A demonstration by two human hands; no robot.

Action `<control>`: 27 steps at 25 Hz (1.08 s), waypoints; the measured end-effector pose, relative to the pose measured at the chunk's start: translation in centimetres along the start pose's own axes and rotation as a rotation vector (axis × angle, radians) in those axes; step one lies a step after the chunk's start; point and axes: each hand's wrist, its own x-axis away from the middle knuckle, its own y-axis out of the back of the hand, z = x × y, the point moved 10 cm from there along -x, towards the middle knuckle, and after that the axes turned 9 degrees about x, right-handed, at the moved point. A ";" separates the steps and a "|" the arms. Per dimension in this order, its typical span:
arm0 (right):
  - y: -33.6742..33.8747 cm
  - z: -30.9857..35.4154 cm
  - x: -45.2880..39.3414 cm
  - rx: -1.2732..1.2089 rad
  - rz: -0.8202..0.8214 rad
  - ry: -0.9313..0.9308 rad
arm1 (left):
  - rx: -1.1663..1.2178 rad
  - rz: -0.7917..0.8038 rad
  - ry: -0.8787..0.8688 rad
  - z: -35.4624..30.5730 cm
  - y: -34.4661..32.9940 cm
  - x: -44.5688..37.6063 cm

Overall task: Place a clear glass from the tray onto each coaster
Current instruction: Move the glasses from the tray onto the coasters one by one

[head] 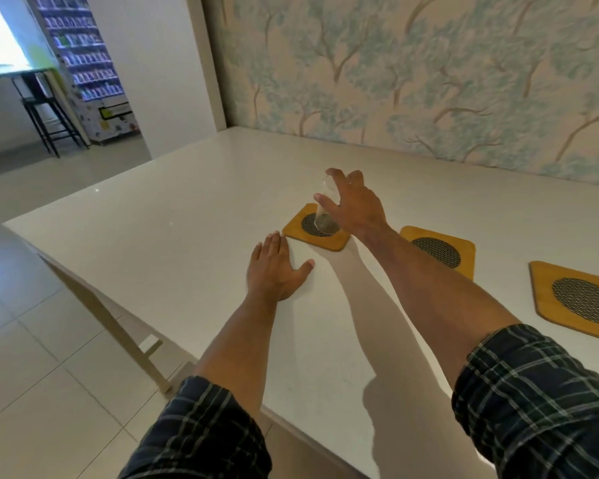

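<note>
A clear glass (322,219) stands upright on the dark mesh centre of the leftmost wooden coaster (293,226). My right hand (355,205) is around the glass's upper part, fingers spread over the rim and thumb on its left side; whether it still grips is unclear. Flat on the white table, just left of and nearer than that coaster, lies my left hand (274,267), palm down, holding nothing. Two more wooden coasters, the middle coaster (441,250) and the right coaster (574,302), lie bare to the right. No tray is in view.
The white table (173,236) meets a tree-patterned wall (429,70) at the back. Its left edge drops to a tiled floor. Black stools (45,108) and a vending machine (87,63) stand far off at the upper left.
</note>
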 end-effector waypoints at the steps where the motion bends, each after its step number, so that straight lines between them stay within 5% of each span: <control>1: -0.8 0.4 -0.4 0.003 0.028 0.006 | -0.025 0.020 0.008 0.2 -0.3 -0.1; 19: -3.5 2.4 -2.6 0.090 0.199 -0.054 | -0.057 -0.008 -0.007 0.6 -0.8 -0.5; 24: 0.1 1.5 0.1 0.112 0.012 -0.052 | 0.006 -0.023 0.002 0.8 -0.5 -0.6; 27: 2.1 -0.6 2.8 0.126 -0.125 0.017 | 0.009 -0.160 -0.181 -1.7 1.4 0.4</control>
